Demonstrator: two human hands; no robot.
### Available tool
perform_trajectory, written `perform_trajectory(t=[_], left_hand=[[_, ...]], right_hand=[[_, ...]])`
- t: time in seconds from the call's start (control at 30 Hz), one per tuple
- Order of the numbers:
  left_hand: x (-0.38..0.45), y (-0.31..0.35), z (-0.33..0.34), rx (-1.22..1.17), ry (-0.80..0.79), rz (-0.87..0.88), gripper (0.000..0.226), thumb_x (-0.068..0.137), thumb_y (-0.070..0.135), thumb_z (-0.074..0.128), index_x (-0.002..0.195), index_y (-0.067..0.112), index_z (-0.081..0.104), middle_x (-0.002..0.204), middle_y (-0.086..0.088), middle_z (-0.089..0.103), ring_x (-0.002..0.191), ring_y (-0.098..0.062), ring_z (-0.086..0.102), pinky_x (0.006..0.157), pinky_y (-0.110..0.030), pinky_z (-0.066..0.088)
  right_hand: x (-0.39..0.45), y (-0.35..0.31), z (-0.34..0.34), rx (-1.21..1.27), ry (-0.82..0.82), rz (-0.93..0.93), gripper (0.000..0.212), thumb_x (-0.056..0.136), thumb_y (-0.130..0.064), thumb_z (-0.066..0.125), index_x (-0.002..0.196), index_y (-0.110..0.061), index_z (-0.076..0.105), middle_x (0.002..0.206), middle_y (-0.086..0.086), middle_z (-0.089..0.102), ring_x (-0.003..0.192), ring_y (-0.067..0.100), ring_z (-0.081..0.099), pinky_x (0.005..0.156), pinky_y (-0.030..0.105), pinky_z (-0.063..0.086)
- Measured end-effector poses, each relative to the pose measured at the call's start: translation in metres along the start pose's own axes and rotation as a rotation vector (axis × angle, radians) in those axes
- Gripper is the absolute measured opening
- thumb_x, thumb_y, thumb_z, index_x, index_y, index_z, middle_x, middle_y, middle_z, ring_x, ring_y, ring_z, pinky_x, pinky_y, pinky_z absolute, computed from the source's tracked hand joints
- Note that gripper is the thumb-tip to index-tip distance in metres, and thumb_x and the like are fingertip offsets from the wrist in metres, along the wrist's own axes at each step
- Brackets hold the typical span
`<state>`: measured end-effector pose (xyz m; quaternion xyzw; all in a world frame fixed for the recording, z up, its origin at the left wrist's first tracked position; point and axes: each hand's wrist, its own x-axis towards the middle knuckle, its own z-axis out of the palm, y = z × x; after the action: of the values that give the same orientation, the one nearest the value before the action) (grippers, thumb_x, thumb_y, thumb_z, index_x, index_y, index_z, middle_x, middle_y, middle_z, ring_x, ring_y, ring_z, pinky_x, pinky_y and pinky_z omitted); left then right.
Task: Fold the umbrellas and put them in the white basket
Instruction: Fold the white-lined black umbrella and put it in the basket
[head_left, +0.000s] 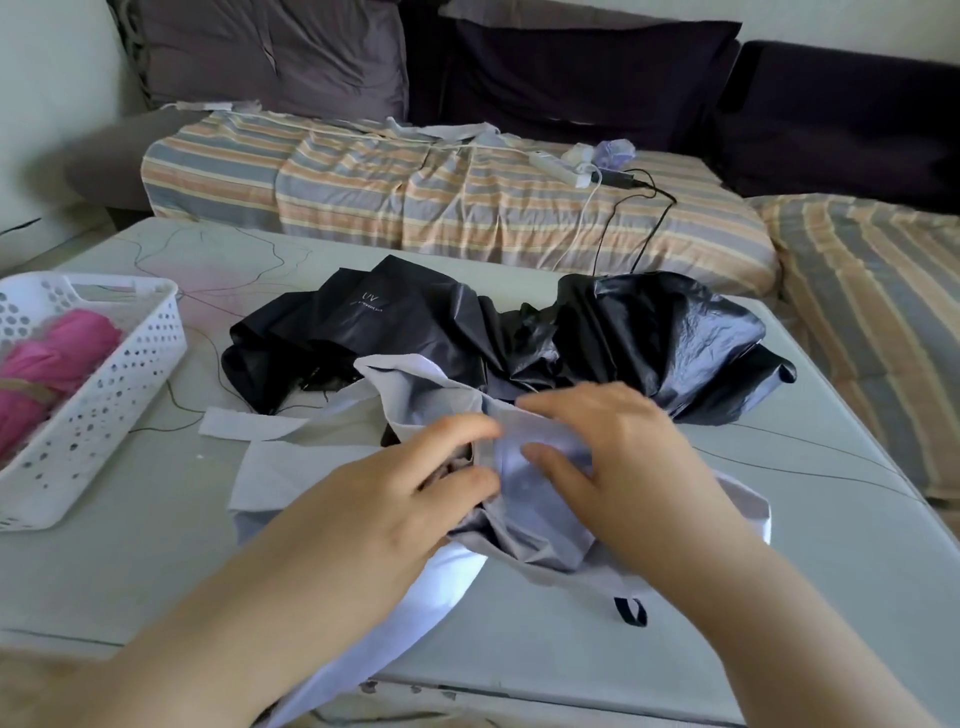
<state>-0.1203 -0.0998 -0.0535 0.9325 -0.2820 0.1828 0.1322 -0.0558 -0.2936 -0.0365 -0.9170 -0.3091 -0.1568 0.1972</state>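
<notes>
Both my hands are on the pale lilac umbrella (524, 499) lying crumpled at the near middle of the surface (130, 545). Left hand (410, 499) has thumb and fingers curled in, pinching a fold of canopy fabric at its edge; right hand (613, 457) lies flatter on top, fingers mostly straight and pressing the cloth down, thumb tucked against a pleat. Judgement on handling: the canopy is thin, soft and slick — it bunches instead of holding a crease, so each panel likely needs pinning while the next is pulled over. It should be light; the stiff parts are the ribs and shaft buried under the fabric, and I can't make those out from here. Best purchase, I'd say, is along the panel edges and the seams over the ribs, not mid-panel where the cloth just slides. A black loop (631, 610) pokes out at the near edge, probably the wrist strap end, so the handle is likely towards me. The closure strap is not identifiable. Behind it the black umbrella (519, 338) sprawls unfolded, glossy and wrinkled, touching the lilac one's far side — same slippery behaviour expected, more so on the shiny face. The white basket (130, 364) sits at the left edge with a pink umbrella (57, 358) already bundled inside. Risk: snagging a rib joint if I yank the fabric.
</notes>
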Motion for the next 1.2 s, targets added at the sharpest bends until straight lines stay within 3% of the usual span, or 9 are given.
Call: perform_trajectory(t=[0.13, 0.3, 0.47, 0.63, 0.73, 0.8, 0.97, 1.03, 1.2], left_hand=[[0.0, -0.006, 0.004, -0.013, 0.077, 0.003, 0.068, 0.048, -0.012, 0.075, 0.102, 0.021, 0.052, 0.113, 0.009, 0.055, 0.08, -0.006, 0.055, 0.067, -0.02, 0.042], [0.004, -0.002, 0.003, -0.034, 0.072, -0.072, 0.03, 0.071, 0.015, 0.042, 0.097, 0.019, 0.057, 0.096, 0.005, 0.063, 0.065, -0.01, 0.052, 0.056, -0.025, 0.04], [0.009, 0.005, 0.001, -0.01, 0.085, -0.066, 0.046, 0.067, 0.008, 0.051, 0.11, 0.022, 0.049, 0.131, 0.011, 0.045, 0.056, -0.014, 0.054, 0.045, -0.021, 0.039], [0.01, 0.003, 0.004, -0.002, 0.091, -0.047, 0.037, 0.073, 0.018, 0.037, 0.101, 0.017, 0.062, 0.138, 0.01, 0.043, 0.063, -0.017, 0.062, 0.053, -0.027, 0.039], [0.013, 0.006, 0.003, -0.011, 0.091, -0.068, 0.037, 0.072, 0.018, 0.035, 0.093, 0.014, 0.064, 0.141, 0.006, 0.044, 0.059, -0.019, 0.062, 0.056, -0.026, 0.037], [0.015, 0.007, 0.004, -0.006, 0.1, -0.089, 0.035, 0.07, 0.016, 0.038, 0.089, 0.013, 0.067, 0.138, 0.003, 0.05, 0.051, -0.017, 0.058, 0.053, -0.021, 0.033], [0.014, 0.0, 0.007, 0.039, 0.115, -0.141, 0.051, 0.045, -0.005, 0.076, 0.09, 0.017, 0.066, 0.132, 0.011, 0.047, 0.052, -0.012, 0.058, 0.046, -0.021, 0.04], [0.013, -0.003, 0.004, 0.073, 0.132, -0.125, 0.057, 0.038, -0.008, 0.081, 0.089, 0.014, 0.069, 0.128, 0.009, 0.052, 0.055, -0.01, 0.057, 0.058, -0.022, 0.04], [0.006, -0.011, -0.011, 0.189, 0.088, -0.123, 0.049, 0.034, -0.003, 0.085, 0.077, 0.015, 0.069, 0.119, 0.015, 0.057, 0.038, -0.013, 0.051, 0.036, -0.017, 0.03]], right_hand=[[-0.002, 0.011, -0.006, -0.036, -0.055, 0.07, 0.016, 0.08, -0.025, 0.049, 0.068, -0.015, 0.052, 0.057, -0.002, 0.05, 0.057, 0.026, 0.048, 0.049, 0.039, 0.045], [-0.006, 0.003, -0.015, 0.038, -0.205, -0.064, 0.013, 0.081, -0.024, 0.05, 0.073, -0.018, 0.057, 0.06, -0.006, 0.052, 0.061, 0.02, 0.05, 0.053, 0.039, 0.046], [-0.008, -0.004, -0.01, 0.076, -0.247, -0.205, 0.029, 0.084, -0.028, 0.041, 0.08, -0.022, 0.07, 0.061, -0.006, 0.058, 0.059, 0.015, 0.048, 0.049, 0.033, 0.047], [-0.012, -0.009, -0.012, 0.15, -0.281, -0.144, 0.026, 0.089, -0.034, 0.045, 0.094, -0.027, 0.07, 0.081, -0.009, 0.064, 0.077, 0.008, 0.054, 0.065, 0.031, 0.051], [-0.016, -0.021, -0.023, 0.152, -0.333, 0.032, 0.045, 0.078, -0.065, 0.057, 0.11, -0.034, 0.058, 0.105, -0.014, 0.06, 0.092, 0.004, 0.055, 0.079, 0.028, 0.05], [-0.019, -0.031, -0.027, 0.093, -0.322, 0.059, 0.058, 0.066, -0.071, 0.065, 0.109, -0.037, 0.047, 0.103, -0.016, 0.057, 0.09, 0.002, 0.053, 0.072, 0.017, 0.045], [-0.027, -0.054, -0.016, -0.019, -0.085, -0.076, 0.025, 0.074, -0.046, 0.057, 0.082, -0.025, 0.049, 0.064, -0.012, 0.052, 0.05, 0.007, 0.04, 0.039, 0.014, 0.025], [-0.03, -0.052, -0.007, 0.027, -0.091, -0.047, 0.022, 0.091, -0.042, 0.054, 0.099, -0.025, 0.042, 0.088, -0.01, 0.054, 0.067, 0.01, 0.042, 0.048, 0.019, 0.029], [-0.014, -0.025, 0.017, 0.308, -0.107, 0.06, 0.03, 0.09, -0.027, 0.063, 0.119, -0.026, 0.053, 0.113, -0.012, 0.058, 0.099, 0.007, 0.054, 0.077, 0.018, 0.038]])
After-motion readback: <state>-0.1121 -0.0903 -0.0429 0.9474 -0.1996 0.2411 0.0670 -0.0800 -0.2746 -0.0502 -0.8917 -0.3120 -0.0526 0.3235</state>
